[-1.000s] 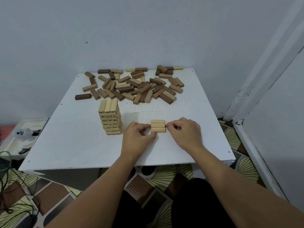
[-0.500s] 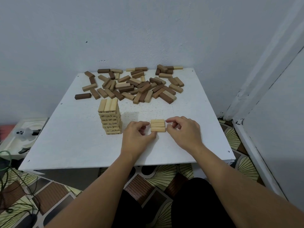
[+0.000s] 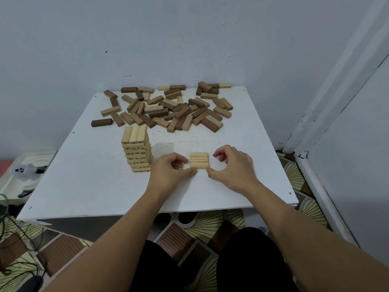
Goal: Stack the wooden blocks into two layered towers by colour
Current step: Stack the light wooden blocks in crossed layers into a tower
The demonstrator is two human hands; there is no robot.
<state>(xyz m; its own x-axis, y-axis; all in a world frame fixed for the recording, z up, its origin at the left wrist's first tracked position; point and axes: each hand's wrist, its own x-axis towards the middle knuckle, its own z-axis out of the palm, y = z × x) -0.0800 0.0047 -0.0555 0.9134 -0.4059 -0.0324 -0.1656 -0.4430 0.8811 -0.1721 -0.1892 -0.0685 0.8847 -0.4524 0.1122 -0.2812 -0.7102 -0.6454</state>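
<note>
I look down on a white table (image 3: 88, 186) pushed against a pale blue-grey wall (image 3: 189, 39), with a corner of the room at 2 o'clock. Patterned flooring (image 3: 210, 222) shows under the near edge, and cables (image 3: 19, 239) trail at 8 o'clock. Some white clutter (image 3: 27, 169) sits off the table at 9 o'clock; I cannot tell what it is.

Along the far side, at 12 o'clock, lies a loose pile (image 3: 168, 108) of light and dark blocks. Near the table's middle, towards 10 o'clock, stands a light tower (image 3: 137, 150), numbers printed on the block ends. Just right of it, three light blocks lie side by side as a flat row (image 3: 199, 160).

My left hand (image 3: 170, 173) sits at the row's left end, thumb and forefinger curled narrow, tips touching or nearly touching the nearest block. My right hand (image 3: 233, 167) arches at the right end, thumb by the near corner, fingers curled above and apart from the blocks. Neither hand lifts anything.
</note>
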